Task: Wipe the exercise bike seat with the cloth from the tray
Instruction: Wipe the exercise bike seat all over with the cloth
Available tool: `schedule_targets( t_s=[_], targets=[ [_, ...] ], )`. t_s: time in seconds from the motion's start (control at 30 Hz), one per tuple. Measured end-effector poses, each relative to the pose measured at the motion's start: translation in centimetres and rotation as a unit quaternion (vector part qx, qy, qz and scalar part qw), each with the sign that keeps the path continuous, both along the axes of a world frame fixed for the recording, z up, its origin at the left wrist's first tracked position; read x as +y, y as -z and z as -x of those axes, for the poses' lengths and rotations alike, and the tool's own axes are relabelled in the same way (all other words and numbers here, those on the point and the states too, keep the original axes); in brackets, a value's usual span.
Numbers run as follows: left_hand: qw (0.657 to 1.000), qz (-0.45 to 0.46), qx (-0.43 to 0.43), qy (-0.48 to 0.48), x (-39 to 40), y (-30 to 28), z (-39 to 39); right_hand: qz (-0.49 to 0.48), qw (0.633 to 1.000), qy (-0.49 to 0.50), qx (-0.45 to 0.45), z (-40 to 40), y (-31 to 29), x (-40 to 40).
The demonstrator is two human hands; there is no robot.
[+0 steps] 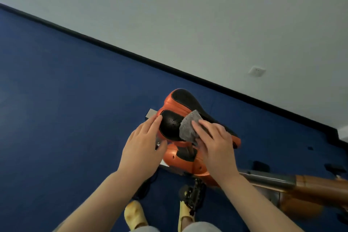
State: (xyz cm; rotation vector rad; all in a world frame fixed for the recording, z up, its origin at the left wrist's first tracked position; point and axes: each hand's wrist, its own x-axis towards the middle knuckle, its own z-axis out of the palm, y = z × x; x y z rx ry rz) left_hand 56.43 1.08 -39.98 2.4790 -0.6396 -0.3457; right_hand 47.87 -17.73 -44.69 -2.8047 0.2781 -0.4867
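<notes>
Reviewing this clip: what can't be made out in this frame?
- Tray: not in the head view.
- Seat under the cloth: hidden by it and the right hand.
- Left hand thumb: tucked under the seat edge, so its grip is unclear.
- Bike frame: blurred, cut by the right edge.
- Pedal: dark, detail lost.

cloth on seat, R hand atop

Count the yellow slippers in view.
2: left slipper at the bottom edge on the blue floor, right slipper beside it, partly hidden behind the pedal.
</notes>
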Motion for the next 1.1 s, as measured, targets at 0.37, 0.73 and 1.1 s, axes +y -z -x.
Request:
schedule_targets(
  t_s=[0.37, 0.73, 1.1],
  targets=[
    [0.993, 0.079, 0.0, -0.088, -1.8, 2.4, 1.0, -0.063, 0.992, -0.105, -0.025, -0.5, 0.4, -2.0],
    [0.99, 0.102, -0.001, -0.097, -1.7, 2.8, 1.1, -0.095, 0.989, -0.109, 0.011, -0.5, 0.4, -1.9],
    [0.99, 0.106, 0.012, -0.09, -1.3, 3.2, 1.3, -0.035, 0.995, -0.088, -0.02, -1.2, 1.4, -0.5]
  ],
)
